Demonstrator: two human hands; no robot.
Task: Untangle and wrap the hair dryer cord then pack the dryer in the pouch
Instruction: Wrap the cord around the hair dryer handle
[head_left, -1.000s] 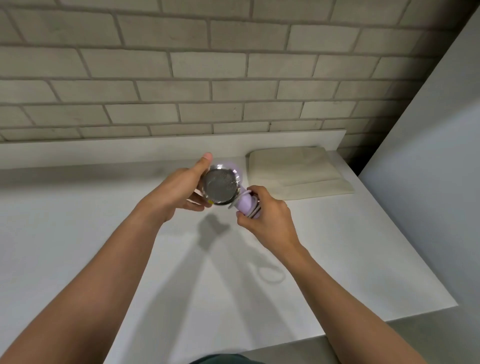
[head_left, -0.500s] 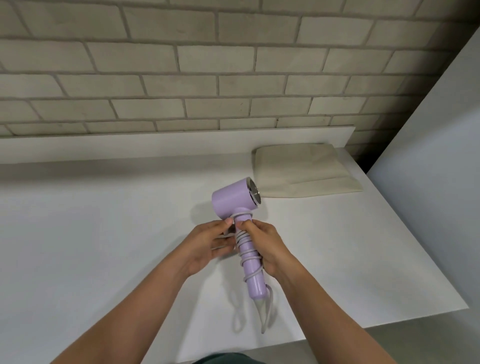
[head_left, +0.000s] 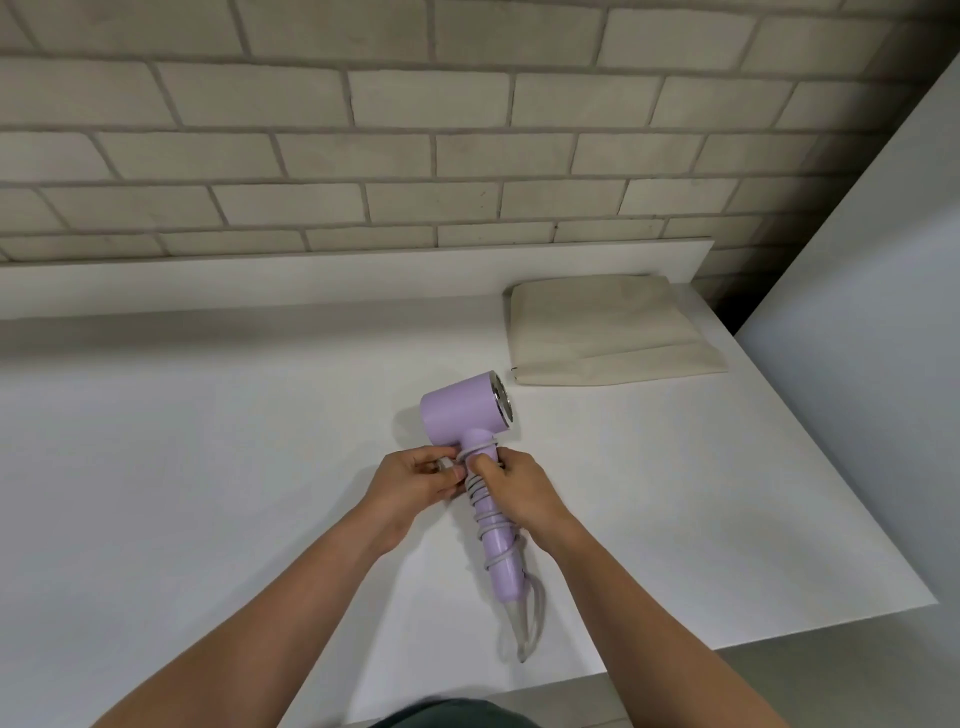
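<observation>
A lilac hair dryer (head_left: 465, 410) lies on the white table (head_left: 208, 467), its barrel pointing right toward the pouch and its handle running toward me. The grey cord (head_left: 491, 522) is coiled in several turns around the handle, with a short loop hanging off the handle's bottom end. My right hand (head_left: 519, 491) grips the upper handle over the coils. My left hand (head_left: 415, 480) pinches the cord's end, apparently the plug, just left of the handle. A flat beige cloth pouch (head_left: 608, 332) lies at the back right of the table.
A brick wall (head_left: 415, 156) with a white ledge runs along the back. A pale grey panel (head_left: 857, 364) stands to the right of the table. The table's front edge (head_left: 727, 649) is close to the dryer's handle end.
One second ago both hands held the dryer up, its round metal end facing me. It then came down onto the table, and both hands have shifted onto the wrapped handle. Since half a second ago, little has moved.
</observation>
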